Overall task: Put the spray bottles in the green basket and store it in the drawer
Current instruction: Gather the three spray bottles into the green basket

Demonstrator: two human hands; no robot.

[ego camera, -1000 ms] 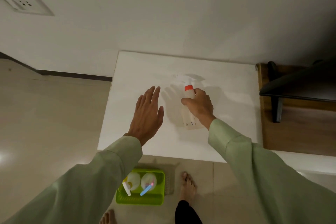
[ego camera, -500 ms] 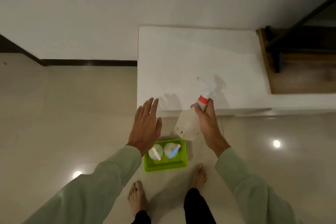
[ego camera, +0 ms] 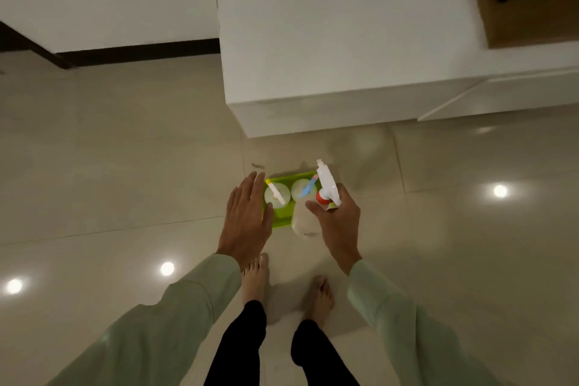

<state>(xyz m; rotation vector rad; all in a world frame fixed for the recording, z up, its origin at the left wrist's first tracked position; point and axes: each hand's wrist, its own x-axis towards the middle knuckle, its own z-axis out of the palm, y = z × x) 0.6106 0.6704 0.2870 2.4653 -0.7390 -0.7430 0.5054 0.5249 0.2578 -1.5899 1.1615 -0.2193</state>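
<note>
A green basket [ego camera: 281,219] sits on the floor in front of the white cabinet. Two spray bottles stand in it: one with a yellow-and-white nozzle [ego camera: 276,196] on the left, one with a blue nozzle [ego camera: 302,189] to its right. My right hand [ego camera: 338,219] grips a third spray bottle [ego camera: 326,185], white trigger head and red collar, by the neck; its pale body hangs over the basket's right front corner. My left hand [ego camera: 245,217] hovers flat with fingers spread, over the basket's left edge.
The white cabinet [ego camera: 338,41] stands just beyond the basket, with a drawer front [ego camera: 501,97] at its right. A wooden surface [ego camera: 532,0] shows at the top right. My bare feet [ego camera: 255,279] stand on glossy tiles behind the basket.
My right hand lifted the red-collared bottle off the cabinet top and brought it down over the basket. My left hand dropped alongside. The view tilted down toward the floor.
</note>
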